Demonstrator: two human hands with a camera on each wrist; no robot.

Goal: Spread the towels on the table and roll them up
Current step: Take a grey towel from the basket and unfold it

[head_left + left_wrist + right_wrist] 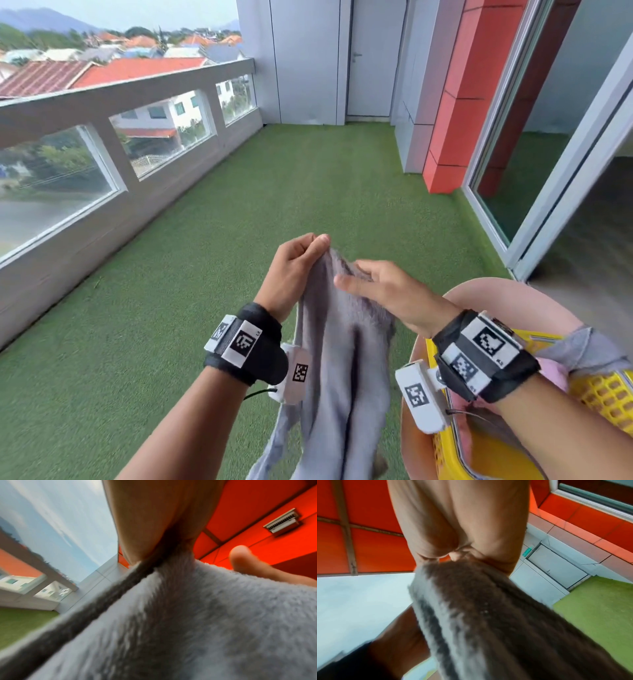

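A grey towel (342,359) hangs in the air in front of me, bunched lengthwise over the green turf. My left hand (317,241) pinches its top corner between thumb and fingers. Just to the right and lower, my right hand (352,274) grips the towel's upper edge, thumb across the front and fingers behind. In the left wrist view the towel (188,615) fills the lower frame under my left hand (145,520). In the right wrist view my right hand (457,555) pinches the fluffy cloth (488,608).
A round pink table (496,291) is at the lower right, carrying a yellow perforated basket (606,397) that holds another grey towel (582,346) and a pink one (551,373). Green turf (274,205) covers the balcony floor. A glazed parapet (102,154) runs along the left; sliding glass doors (534,154) stand right.
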